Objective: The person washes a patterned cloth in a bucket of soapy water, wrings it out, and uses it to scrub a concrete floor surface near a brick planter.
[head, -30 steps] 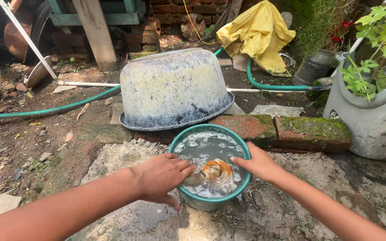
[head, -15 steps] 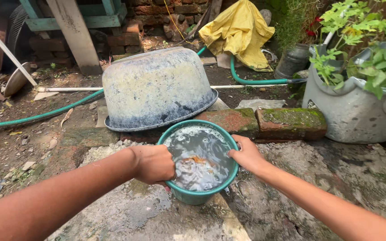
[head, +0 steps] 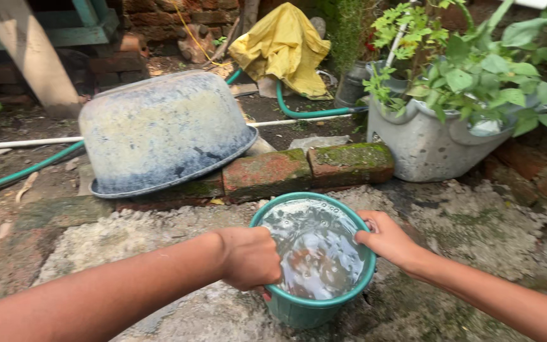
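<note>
Cloth (head: 305, 263) blurs under suds in basin (head: 314, 310)

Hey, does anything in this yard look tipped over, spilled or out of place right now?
Yes: the big speckled tub lies upside down, its rim propped on the mossy bricks, so it sits tilted. The left hand and right hand grip the green bucket, full of soapy water nearly to the rim; no spill visible.

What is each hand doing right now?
Left hand: closed on the bucket rim.
Right hand: gripping the rim opposite.
</note>
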